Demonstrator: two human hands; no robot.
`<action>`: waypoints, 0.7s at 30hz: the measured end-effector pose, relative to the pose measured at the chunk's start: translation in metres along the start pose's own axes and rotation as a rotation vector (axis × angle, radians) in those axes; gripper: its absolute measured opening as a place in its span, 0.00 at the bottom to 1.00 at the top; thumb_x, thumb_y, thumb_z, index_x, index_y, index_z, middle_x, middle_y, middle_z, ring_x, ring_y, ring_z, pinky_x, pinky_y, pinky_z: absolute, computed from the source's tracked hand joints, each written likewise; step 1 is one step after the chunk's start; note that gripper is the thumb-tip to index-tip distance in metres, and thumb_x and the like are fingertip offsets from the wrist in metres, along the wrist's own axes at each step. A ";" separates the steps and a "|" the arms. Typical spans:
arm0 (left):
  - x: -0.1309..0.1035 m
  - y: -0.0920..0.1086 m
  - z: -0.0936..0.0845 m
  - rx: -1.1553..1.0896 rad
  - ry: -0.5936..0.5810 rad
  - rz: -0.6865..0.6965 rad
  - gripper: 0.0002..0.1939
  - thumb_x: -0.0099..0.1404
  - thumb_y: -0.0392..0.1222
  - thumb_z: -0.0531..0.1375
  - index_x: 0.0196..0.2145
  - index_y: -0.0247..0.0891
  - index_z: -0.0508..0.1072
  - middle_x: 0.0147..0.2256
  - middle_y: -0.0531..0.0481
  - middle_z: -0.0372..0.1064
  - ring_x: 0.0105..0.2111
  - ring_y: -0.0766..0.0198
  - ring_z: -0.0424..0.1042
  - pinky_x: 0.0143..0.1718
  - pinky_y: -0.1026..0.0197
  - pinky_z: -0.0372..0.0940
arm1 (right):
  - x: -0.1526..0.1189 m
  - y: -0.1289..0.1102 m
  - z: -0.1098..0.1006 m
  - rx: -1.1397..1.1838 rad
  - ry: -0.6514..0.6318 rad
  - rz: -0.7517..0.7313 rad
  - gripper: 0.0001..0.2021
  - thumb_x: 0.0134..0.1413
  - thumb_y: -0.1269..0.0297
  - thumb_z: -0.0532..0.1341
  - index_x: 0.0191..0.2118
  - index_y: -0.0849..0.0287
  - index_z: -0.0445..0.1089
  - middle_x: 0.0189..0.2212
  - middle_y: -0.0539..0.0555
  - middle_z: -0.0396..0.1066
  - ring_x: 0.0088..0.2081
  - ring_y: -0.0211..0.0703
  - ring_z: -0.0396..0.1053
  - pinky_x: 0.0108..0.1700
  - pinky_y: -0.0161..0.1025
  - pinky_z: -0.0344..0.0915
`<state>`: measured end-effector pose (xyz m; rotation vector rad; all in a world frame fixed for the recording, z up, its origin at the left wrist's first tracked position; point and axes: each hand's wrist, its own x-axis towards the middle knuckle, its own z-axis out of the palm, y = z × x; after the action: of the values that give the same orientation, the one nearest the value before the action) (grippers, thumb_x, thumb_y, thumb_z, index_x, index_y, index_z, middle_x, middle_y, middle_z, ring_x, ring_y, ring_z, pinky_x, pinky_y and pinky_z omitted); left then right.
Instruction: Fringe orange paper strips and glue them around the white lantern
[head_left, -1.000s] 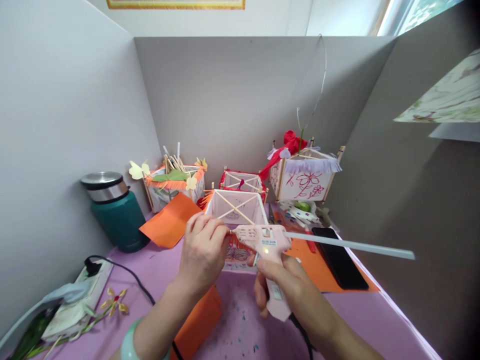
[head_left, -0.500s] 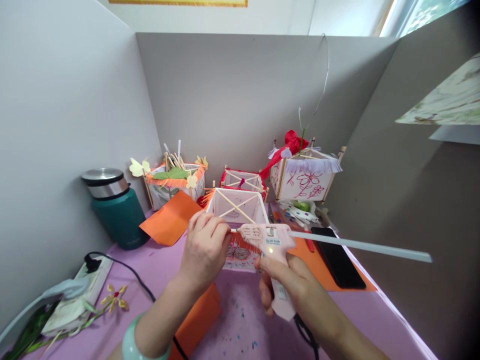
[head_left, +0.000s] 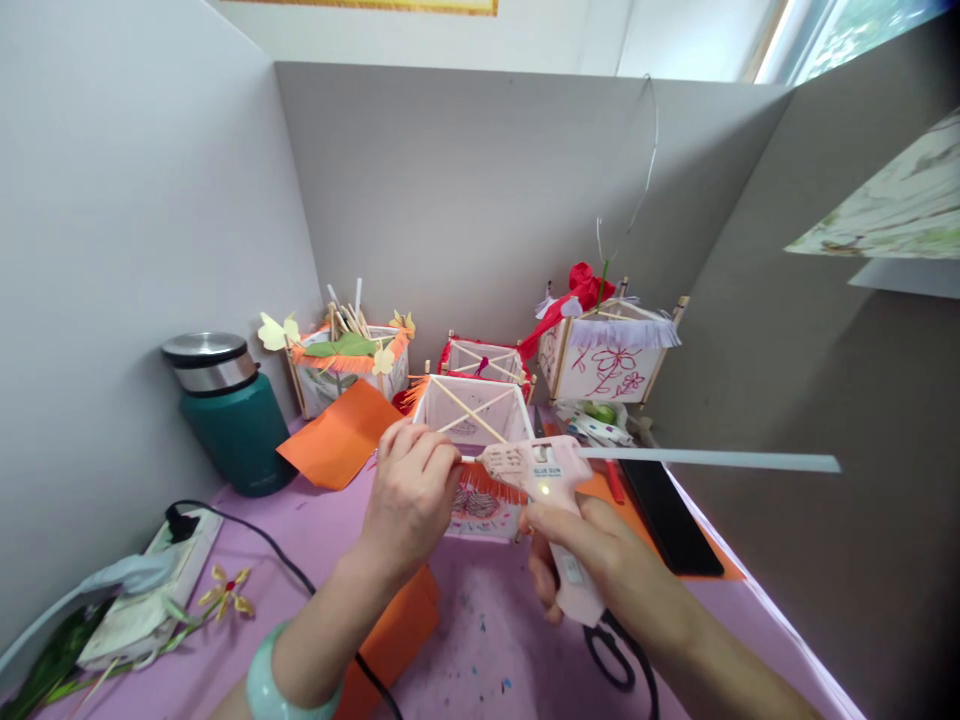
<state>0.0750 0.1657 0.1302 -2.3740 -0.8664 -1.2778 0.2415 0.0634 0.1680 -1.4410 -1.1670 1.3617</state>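
"Pale pink plastic: your right hand (head_left: 591, 548) is wrapped round the handle of the glue gun (head_left: 538, 462), just this side of the front box (head_left: 484, 518). And your left?"

"Your left hand (head_left: 411, 495) is at the near left of the front box, its fingers curled in close together. I can't tell what, if anything, they pinch; a pale sliver shows between them and the nozzle."

"Which way does your gun lie?"

"Its barrel runs sideways across the near side of the front box, nozzle leftward, just beside your left fingertips, so your left hand is nearer the tip. Its glue stick (head_left: 712, 459) trails out right of the box."

"Count for you, outward?"

"One gun, one stick, four boxes: the front box, a red-edged box (head_left: 465, 362) just behind it, an orange-fringed box (head_left: 349, 368) behind left, a lilac-fringed box (head_left: 615, 368) behind right. Orange sheets (head_left: 337, 437) show in three places: left, nearer you, and right of the front box, that last under one phone (head_left: 679, 525). One bottle (head_left: 232, 430), far left."
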 end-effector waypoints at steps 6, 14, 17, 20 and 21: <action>0.000 -0.001 0.001 -0.015 0.026 0.001 0.04 0.62 0.32 0.56 0.30 0.38 0.68 0.31 0.47 0.71 0.38 0.57 0.66 0.47 0.48 0.60 | 0.008 -0.001 0.003 -0.057 -0.052 -0.034 0.20 0.56 0.55 0.54 0.18 0.61 0.67 0.13 0.51 0.67 0.16 0.36 0.63 0.22 0.34 0.60; -0.001 0.000 0.002 -0.015 0.025 -0.008 0.04 0.62 0.31 0.56 0.30 0.37 0.68 0.31 0.46 0.71 0.38 0.56 0.65 0.48 0.48 0.60 | 0.006 -0.010 0.001 -0.092 -0.026 -0.001 0.18 0.53 0.54 0.55 0.20 0.60 0.65 0.13 0.50 0.66 0.14 0.36 0.63 0.20 0.33 0.59; 0.000 0.000 0.003 -0.013 0.039 -0.001 0.04 0.61 0.31 0.57 0.29 0.36 0.68 0.31 0.46 0.70 0.38 0.56 0.65 0.47 0.48 0.61 | 0.003 -0.012 -0.005 -0.098 -0.021 0.013 0.17 0.53 0.54 0.56 0.21 0.60 0.64 0.13 0.49 0.66 0.15 0.36 0.63 0.20 0.32 0.59; 0.000 0.000 0.003 -0.013 0.052 0.002 0.04 0.61 0.31 0.57 0.29 0.36 0.69 0.30 0.47 0.70 0.38 0.56 0.66 0.47 0.48 0.61 | 0.000 -0.014 -0.010 -0.121 -0.019 0.023 0.17 0.53 0.55 0.56 0.20 0.61 0.65 0.12 0.49 0.66 0.14 0.35 0.63 0.19 0.31 0.58; 0.000 0.000 0.003 -0.014 0.053 0.002 0.04 0.61 0.31 0.57 0.29 0.36 0.69 0.30 0.47 0.70 0.38 0.56 0.66 0.47 0.48 0.61 | -0.001 -0.015 -0.011 -0.137 -0.013 0.022 0.18 0.54 0.55 0.55 0.18 0.61 0.64 0.12 0.50 0.65 0.14 0.34 0.63 0.19 0.31 0.58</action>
<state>0.0767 0.1668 0.1286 -2.3399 -0.8426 -1.3435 0.2516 0.0661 0.1834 -1.5471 -1.2779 1.3292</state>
